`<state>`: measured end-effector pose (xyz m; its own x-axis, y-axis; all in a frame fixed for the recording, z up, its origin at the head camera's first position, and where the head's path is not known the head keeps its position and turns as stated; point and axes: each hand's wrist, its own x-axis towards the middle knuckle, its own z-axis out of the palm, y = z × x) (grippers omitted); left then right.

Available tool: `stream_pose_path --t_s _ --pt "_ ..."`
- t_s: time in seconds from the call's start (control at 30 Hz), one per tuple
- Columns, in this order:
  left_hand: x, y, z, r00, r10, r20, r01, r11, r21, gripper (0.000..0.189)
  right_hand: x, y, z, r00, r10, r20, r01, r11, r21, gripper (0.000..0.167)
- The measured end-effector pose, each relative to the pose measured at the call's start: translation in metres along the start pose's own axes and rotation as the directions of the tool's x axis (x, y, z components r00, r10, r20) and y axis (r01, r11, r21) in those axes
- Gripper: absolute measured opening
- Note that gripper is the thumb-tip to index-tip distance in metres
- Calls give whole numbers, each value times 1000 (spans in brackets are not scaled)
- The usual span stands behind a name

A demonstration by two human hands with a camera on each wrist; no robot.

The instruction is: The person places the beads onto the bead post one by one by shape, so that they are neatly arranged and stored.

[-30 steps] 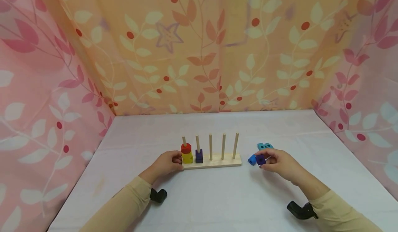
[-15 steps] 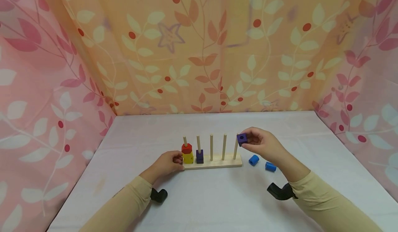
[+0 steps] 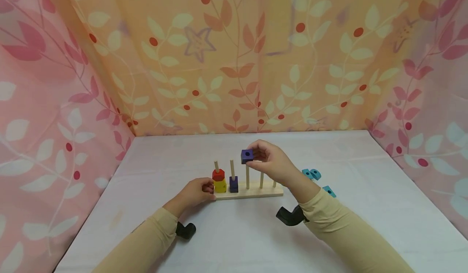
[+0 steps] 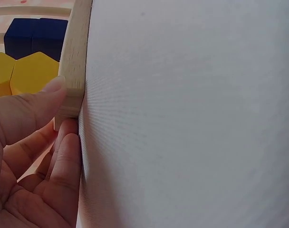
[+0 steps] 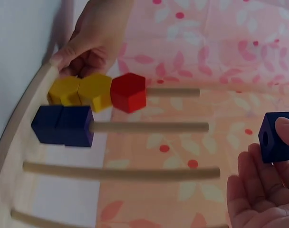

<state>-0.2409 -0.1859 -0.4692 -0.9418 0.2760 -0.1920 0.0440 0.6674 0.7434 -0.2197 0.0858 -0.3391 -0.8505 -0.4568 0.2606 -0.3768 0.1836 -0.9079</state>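
Note:
A wooden peg board (image 3: 248, 196) with upright pegs stands on the table. Its left end is gripped by my left hand (image 3: 196, 191), the thumb (image 4: 54, 88) pressing on the base and the fingers curled at its end. Two yellow blocks (image 5: 94, 92) and a red block (image 5: 129, 92) on top fill much of the leftmost peg. Two dark purple square blocks (image 3: 234, 185) sit low on the second. Raised at the top of the middle peg, my right hand (image 3: 276, 163) pinches another purple square block (image 3: 247, 156), its hole facing up.
Several teal blocks (image 3: 310, 174) lie to the right of the board, one (image 3: 329, 191) partly behind the right forearm. The two rightmost pegs (image 3: 261, 180) are partly covered by the right hand. Patterned cloth (image 3: 237, 61) surrounds the white table (image 3: 175, 159).
The right hand has lifted the purple block from the right side of the table and carried it left over the pegs. The left hand stays on the board's end.

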Motion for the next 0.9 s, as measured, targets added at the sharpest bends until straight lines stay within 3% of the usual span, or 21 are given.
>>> stream_pose_path --t_s 0.37,0.57,0.77,0.9 --pt "1 -2 -1 1000 -2 2 2 1000 -12 37 19 9 33 997 26 -74 -32 995 -91 27" --pt "2 -2 -1 1000 -4 3 4 1000 -11 35 21 18 43 992 72 -103 -78 996 -47 27" --pt "2 -3 0 1000 -1 3 1 1000 -9 35 15 -1 47 982 136 -134 -139 990 -10 39" --pt "2 -2 -1 1000 4 2 -4 1000 -4 34 20 14 48 976 144 -164 -139 989 44 36"
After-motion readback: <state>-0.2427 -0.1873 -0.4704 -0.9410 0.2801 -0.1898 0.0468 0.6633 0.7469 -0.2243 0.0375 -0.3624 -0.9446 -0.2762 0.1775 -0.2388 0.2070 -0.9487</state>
